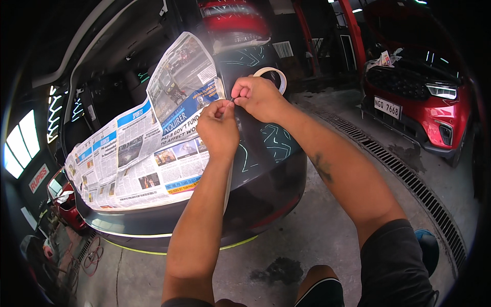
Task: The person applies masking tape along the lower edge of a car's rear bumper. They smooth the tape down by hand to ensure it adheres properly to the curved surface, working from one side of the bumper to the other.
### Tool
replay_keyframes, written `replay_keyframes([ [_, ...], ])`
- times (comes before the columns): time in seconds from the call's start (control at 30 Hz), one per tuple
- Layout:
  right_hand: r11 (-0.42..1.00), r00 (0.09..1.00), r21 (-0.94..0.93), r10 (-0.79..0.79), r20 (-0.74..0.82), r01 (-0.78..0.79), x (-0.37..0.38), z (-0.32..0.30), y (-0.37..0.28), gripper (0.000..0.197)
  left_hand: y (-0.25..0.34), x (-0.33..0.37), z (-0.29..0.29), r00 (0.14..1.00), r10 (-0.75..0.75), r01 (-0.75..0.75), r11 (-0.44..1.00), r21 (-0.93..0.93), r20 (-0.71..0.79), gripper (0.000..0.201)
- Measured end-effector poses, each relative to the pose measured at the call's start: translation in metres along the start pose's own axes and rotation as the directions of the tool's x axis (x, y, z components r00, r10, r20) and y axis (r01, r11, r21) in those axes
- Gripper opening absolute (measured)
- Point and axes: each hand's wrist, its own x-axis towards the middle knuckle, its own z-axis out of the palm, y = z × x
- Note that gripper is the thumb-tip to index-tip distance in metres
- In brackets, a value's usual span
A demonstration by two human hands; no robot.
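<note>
My left hand (pixel 220 125) is closed in a pinch at the right edge of the newspaper sheets (pixel 135 148) that cover the rear of a dark car (pixel 255 194). Right beside it, fingertips nearly touching, my right hand (pixel 258 97) is also closed, its fingers curled in. A roll of cream masking tape (pixel 284 82) rests against the back of my right hand, partly hidden by it. Whatever lies between the left fingertips is too small to make out. Light chalk-like marks show on the bare panel below the red tail light (pixel 235 23).
A red car (pixel 424 92) with papers on its front stands at the right. A floor drain grate (pixel 388 163) curves across the concrete. Another red vehicle (pixel 69 210) and a coiled hose (pixel 92 258) are at the left. My knee (pixel 322 286) shows below.
</note>
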Motion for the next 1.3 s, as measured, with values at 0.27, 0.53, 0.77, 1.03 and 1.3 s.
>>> replay_keyframes([
  [0.27,1.000,1.000,0.017,-0.012,-0.001,0.012,0.000,0.001,-0.002,0.013,-0.016,0.012,0.000,0.974,-0.202,0.226,0.913,-0.341,0.105,0.012],
  [0.53,1.000,0.999,0.020,0.011,-0.052,-0.010,-0.002,0.005,-0.003,0.011,-0.006,0.014,-0.003,0.993,-0.102,0.111,0.983,-0.147,0.067,0.018],
  [0.77,0.987,0.997,0.151,-0.047,-0.058,0.056,0.000,0.000,0.013,0.024,0.043,0.004,-0.023,0.999,0.038,-0.039,0.995,0.093,0.013,0.046],
  [1.03,0.732,0.861,-0.481,-0.498,0.106,0.482,-0.042,-0.018,-0.022,0.042,0.006,-0.087,-0.124,0.958,-0.181,0.162,0.981,0.104,0.223,0.048],
  [1.3,0.551,0.851,-0.651,-0.390,0.352,0.522,-0.016,-0.028,-0.036,0.051,0.001,-0.061,-0.061,0.963,-0.132,0.107,0.988,0.115,0.234,0.060],
])
